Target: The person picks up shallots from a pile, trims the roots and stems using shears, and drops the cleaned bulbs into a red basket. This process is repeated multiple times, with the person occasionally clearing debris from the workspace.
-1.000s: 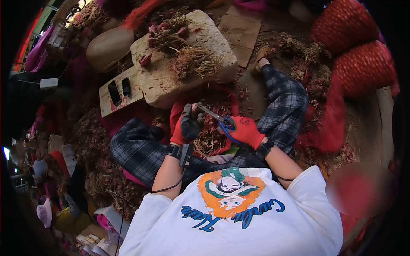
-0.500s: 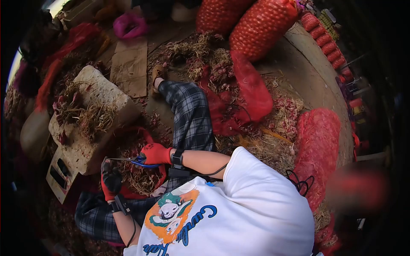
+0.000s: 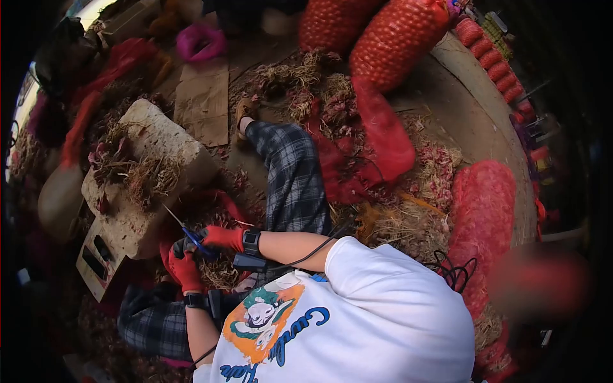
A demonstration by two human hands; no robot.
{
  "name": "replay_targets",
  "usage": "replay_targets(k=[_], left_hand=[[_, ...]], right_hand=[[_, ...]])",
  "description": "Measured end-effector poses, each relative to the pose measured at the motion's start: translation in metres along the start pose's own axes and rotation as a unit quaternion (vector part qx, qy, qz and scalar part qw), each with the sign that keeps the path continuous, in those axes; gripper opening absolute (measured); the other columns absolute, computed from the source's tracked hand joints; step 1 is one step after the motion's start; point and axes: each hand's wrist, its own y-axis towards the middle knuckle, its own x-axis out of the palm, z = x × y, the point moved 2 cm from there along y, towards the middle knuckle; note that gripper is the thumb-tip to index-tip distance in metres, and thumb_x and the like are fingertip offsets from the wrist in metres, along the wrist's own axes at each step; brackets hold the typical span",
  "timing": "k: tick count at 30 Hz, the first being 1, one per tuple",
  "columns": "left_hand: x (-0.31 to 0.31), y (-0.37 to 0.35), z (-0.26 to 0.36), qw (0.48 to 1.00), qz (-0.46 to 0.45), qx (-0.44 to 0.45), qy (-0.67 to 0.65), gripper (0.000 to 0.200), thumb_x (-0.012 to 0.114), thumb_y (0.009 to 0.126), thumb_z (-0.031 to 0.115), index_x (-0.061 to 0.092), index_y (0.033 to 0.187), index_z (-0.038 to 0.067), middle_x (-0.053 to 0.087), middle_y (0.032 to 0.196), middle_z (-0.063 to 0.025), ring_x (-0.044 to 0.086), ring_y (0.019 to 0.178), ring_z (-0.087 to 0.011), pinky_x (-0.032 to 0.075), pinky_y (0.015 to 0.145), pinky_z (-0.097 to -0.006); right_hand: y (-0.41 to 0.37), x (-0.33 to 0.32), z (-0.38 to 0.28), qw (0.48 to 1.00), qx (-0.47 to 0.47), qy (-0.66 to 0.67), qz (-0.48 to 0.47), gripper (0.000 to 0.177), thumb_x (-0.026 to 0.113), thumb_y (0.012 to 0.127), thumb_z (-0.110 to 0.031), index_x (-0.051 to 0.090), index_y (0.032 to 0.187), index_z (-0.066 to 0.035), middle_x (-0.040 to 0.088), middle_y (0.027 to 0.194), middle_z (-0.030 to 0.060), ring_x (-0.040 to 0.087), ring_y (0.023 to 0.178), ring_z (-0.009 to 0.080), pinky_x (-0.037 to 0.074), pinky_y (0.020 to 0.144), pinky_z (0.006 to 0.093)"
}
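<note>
– What lies on the brown floor (image 3: pixel 476 121)?
– A creased cardboard sheet (image 3: pixel 202 113), spread flat toward the upper left.
– And the light?
– Pale brightness (image 3: pixel 27 88) at the upper-left edge; shadow at far right.

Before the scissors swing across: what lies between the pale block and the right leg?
The head view shows floor strewn with reddish scraps there, plus red netting at the end nearer the right hand.

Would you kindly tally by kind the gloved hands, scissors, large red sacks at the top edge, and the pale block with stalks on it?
Gloved hands: 2
Scissors: 1
Large red sacks: 2
Pale block: 1
Total: 6
</note>
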Motion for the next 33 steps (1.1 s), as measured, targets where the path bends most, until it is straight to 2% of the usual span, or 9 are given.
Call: replay_targets(k=[6,9,14,15,18,21,22,26,33], left_hand=[[-0.004,0.011,-0.083,0.998,-0.03,-0.058,-0.007,0.018,0.056,0.086,0.011,0.058,0.103,0.003,0.063,0.092,-0.0056,0.061,0.084,-0.0156,0.049,0.071,-0.0293],[-0.013,0.007,-0.085,0.974,-0.086,0.051,0.206,0.033,0.063,0.078,0.018,0.058,0.108,0.006,0.064,0.098,-0.0105,0.062,0.089,-0.0255,0.049,0.076,-0.035],[-0.071,0.022,-0.125,0.914,-0.136,0.002,0.382,0.049,0.064,0.072,0.023,0.055,0.118,0.008,0.063,0.104,-0.012,0.061,0.094,-0.0316,0.049,0.08,-0.0372],[-0.066,0.029,-0.115,0.901,-0.072,0.105,0.414,0.051,0.063,0.074,0.02,0.052,0.122,0.006,0.06,0.11,-0.0134,0.06,0.097,-0.0317,0.049,0.082,-0.0361],[-0.032,0.023,-0.052,0.948,-0.055,0.208,0.235,0.05,0.061,0.078,0.015,0.049,0.125,0.005,0.055,0.114,-0.0158,0.057,0.099,-0.0324,0.048,0.084,-0.0346],[0.007,-0.001,0.021,0.966,-0.244,0.079,0.018,0.028,0.054,0.085,0.012,0.054,0.111,0.002,0.058,0.105,-0.0131,0.058,0.092,-0.0288,0.047,0.078,-0.0348],[0.01,-0.005,0.051,0.929,-0.255,0.211,0.165,0.024,0.053,0.085,0.013,0.056,0.107,0.002,0.06,0.099,-0.0112,0.059,0.088,-0.0281,0.047,0.075,-0.0348],[0.009,-0.009,0.002,0.946,-0.276,0.103,0.137,0.028,0.054,0.082,0.007,0.058,0.109,0.004,0.061,0.104,-0.0091,0.059,0.094,-0.0223,0.047,0.078,-0.0319],[0.024,-0.012,0.03,0.968,-0.172,-0.084,-0.16,0.026,0.055,0.091,0.017,0.056,0.112,0.001,0.06,0.104,-0.0034,0.056,0.091,-0.0097,0.045,0.08,-0.024]], right_hand=[[0.029,-0.011,0.048,0.985,-0.112,-0.135,-0.002,0.034,0.067,0.078,-0.019,0.062,0.108,-0.004,0.066,0.087,0.0036,0.058,0.074,0.0097,0.046,0.07,0.0267],[-0.001,0.012,-0.007,0.935,-0.152,-0.311,0.07,0.04,0.068,0.075,-0.021,0.06,0.11,-0.003,0.066,0.089,0.0059,0.057,0.075,0.0108,0.046,0.07,0.0287],[-0.01,0.003,-0.013,0.96,-0.086,-0.243,0.108,0.035,0.069,0.074,-0.022,0.06,0.102,-0.003,0.065,0.085,0.0067,0.059,0.075,0.013,0.048,0.068,0.0299],[-0.011,-0.003,-0.011,0.966,-0.086,-0.213,0.121,0.031,0.069,0.075,-0.02,0.06,0.099,-0.003,0.064,0.084,0.0064,0.06,0.076,0.0133,0.048,0.068,0.0297],[-0.008,-0.021,-0.009,0.98,-0.073,-0.058,0.174,0.022,0.068,0.077,-0.016,0.059,0.091,-0.004,0.063,0.079,0.0053,0.06,0.073,0.0128,0.049,0.063,0.028],[0.008,-0.028,0.023,0.977,-0.042,0.054,0.202,0.012,0.06,0.079,-0.012,0.06,0.088,-0.005,0.063,0.081,0.007,0.062,0.07,0.0138,0.049,0.061,0.0283],[0.01,-0.03,0.029,0.977,-0.028,0.088,0.194,0.012,0.057,0.079,-0.011,0.062,0.089,-0.005,0.064,0.083,0.0083,0.063,0.07,0.0149,0.049,0.062,0.029],[-0.003,-0.027,0.025,0.897,-0.113,-0.357,0.236,0.036,0.063,0.075,-0.03,0.063,0.099,-0.003,0.067,0.09,0.0153,0.066,0.082,0.0257,0.051,0.071,0.0359],[-0.009,-0.02,0.007,0.95,-0.061,-0.144,0.27,0.02,0.067,0.072,-0.018,0.065,0.085,-0.003,0.065,0.077,0.0087,0.061,0.07,0.0173,0.048,0.063,0.0318]])
